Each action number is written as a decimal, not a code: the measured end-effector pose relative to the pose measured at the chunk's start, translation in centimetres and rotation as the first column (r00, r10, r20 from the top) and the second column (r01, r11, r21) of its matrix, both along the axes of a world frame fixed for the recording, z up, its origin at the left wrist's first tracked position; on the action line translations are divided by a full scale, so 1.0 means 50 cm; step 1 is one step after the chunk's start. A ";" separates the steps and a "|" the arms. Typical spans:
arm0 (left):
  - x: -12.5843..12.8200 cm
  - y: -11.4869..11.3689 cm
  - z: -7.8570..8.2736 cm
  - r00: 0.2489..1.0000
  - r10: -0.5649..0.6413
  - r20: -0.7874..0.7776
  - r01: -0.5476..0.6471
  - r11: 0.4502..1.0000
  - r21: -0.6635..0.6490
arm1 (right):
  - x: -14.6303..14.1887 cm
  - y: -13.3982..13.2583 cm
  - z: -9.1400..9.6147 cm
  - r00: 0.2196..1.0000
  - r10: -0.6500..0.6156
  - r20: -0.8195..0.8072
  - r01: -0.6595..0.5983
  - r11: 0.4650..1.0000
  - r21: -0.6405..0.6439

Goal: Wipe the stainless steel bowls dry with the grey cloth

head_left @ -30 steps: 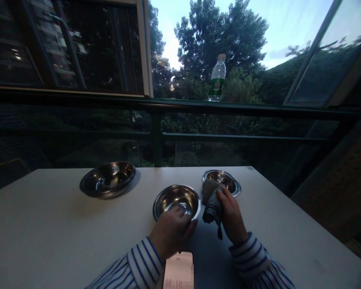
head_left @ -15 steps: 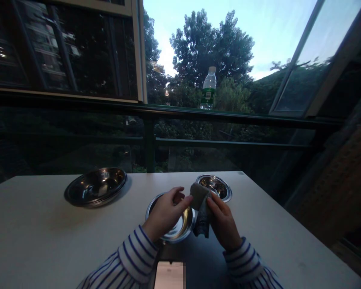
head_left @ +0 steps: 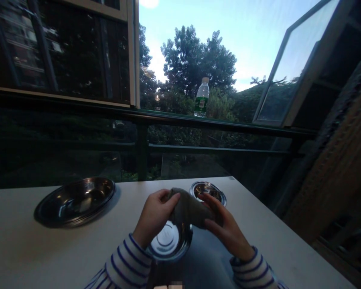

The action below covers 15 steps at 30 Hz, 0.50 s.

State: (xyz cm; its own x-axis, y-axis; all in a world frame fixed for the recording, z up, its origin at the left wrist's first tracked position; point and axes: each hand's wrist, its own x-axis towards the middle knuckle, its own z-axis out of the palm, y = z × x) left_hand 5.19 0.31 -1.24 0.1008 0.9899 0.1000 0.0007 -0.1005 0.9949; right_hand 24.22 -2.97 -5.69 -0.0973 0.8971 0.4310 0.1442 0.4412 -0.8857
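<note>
Both of my hands hold a grey cloth (head_left: pixel 189 208) stretched between them above a small steel bowl (head_left: pixel 168 243) on the white table (head_left: pixel 48 253). My left hand (head_left: pixel 153 216) pinches the cloth's left end. My right hand (head_left: pixel 225 228) grips its right end with fingers wrapped round it. The bowl sits directly under the cloth, near the table's front edge, partly hidden by my left wrist.
A wide steel bowl (head_left: pixel 75 200) lies at the left of the table. A smaller steel dish (head_left: pixel 208 190) sits at the back right. A plastic water bottle (head_left: pixel 201 98) stands on the green railing (head_left: pixel 216 126) beyond the table. An open window (head_left: pixel 289 80) is at the right.
My left hand left the bowl's rim and took the cloth's left end. The cloth is now spread between both hands over the bowl. The camera has tilted up and turned right.
</note>
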 end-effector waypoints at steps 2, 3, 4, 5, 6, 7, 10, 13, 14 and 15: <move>0.000 -0.002 0.004 0.996 -0.044 0.080 0.049 0.997 -0.065 | 0.003 -0.002 0.003 0.985 -0.098 0.139 0.091 0.994 0.055; -0.001 -0.003 0.005 0.991 -0.064 0.117 0.075 0.993 -0.087 | 0.004 -0.001 0.004 0.974 -0.144 0.177 0.134 0.989 0.068; -0.001 -0.004 0.007 0.985 -0.081 0.149 0.097 0.990 -0.103 | 0.005 0.001 0.003 0.964 -0.181 0.193 0.171 0.983 0.069; -0.002 -0.004 0.008 0.979 -0.093 0.180 0.115 0.987 -0.113 | 0.007 0.003 0.002 0.958 -0.207 0.198 0.199 0.978 0.060; -0.002 -0.005 0.008 0.972 -0.103 0.212 0.131 0.984 -0.122 | 0.008 0.004 0.001 0.953 -0.226 0.204 0.219 0.974 0.057; -0.001 -0.005 0.008 0.963 -0.111 0.245 0.147 0.980 -0.135 | 0.010 0.005 0.000 0.945 -0.250 0.210 0.241 0.968 0.070; 0.007 -0.006 0.004 0.946 -0.091 0.312 0.151 0.973 -0.174 | 0.009 -0.003 0.001 0.905 -0.337 0.259 0.274 0.929 0.251; 0.023 -0.012 -0.003 0.940 -0.047 0.338 0.118 0.974 -0.193 | -0.006 -0.018 0.003 0.849 -0.339 0.407 0.119 0.870 0.478; 0.029 -0.015 -0.004 0.938 -0.038 0.345 0.112 0.974 -0.196 | -0.011 -0.021 0.003 0.827 -0.330 0.455 0.056 0.854 0.517; 0.034 -0.018 -0.005 0.936 -0.038 0.349 0.113 0.974 -0.196 | -0.016 -0.023 0.003 0.813 -0.327 0.482 0.017 0.841 0.540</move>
State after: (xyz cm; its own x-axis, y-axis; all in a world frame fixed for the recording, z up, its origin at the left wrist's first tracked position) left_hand 6.87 -0.57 -1.50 0.1724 0.9827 -0.0673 -0.3420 0.1238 0.9315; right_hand 23.41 -4.10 -5.54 -0.3145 0.6008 0.7349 0.6406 0.7057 -0.3027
